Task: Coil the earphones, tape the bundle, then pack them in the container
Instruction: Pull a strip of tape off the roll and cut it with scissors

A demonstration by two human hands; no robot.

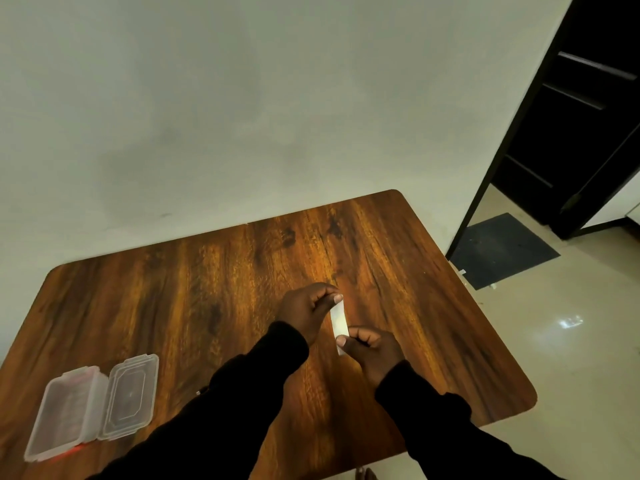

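both hands up over the brown wood-grain table with rounded corners (207,306), right of centre. a short strip of pale, translucent tape (339,322) is stretched between them, running roughly away from the camera. left hand (304,310) pinches the far end between thumb and forefinger, other fingers curled in. right hand (372,351) pinches the near end the same way. so both grips are narrow pinches, each closed on the tape strip. strip looks taut and flat; can't tell whether it's clear of the table or touching it. both arms in black long sleeves (433,410).

clear plastic rectangular container with a hinged lid (65,410) sits at the near-left of the table, well apart from the hands. it lies open, lid (130,396) folded flat on the table to the right of the base. a red tint shows at the base's near and far edges; can't tell what it is. base interior is too hazy to read.

earphones: can't make them out; a small pale speck by the left sleeve is too small to identify.
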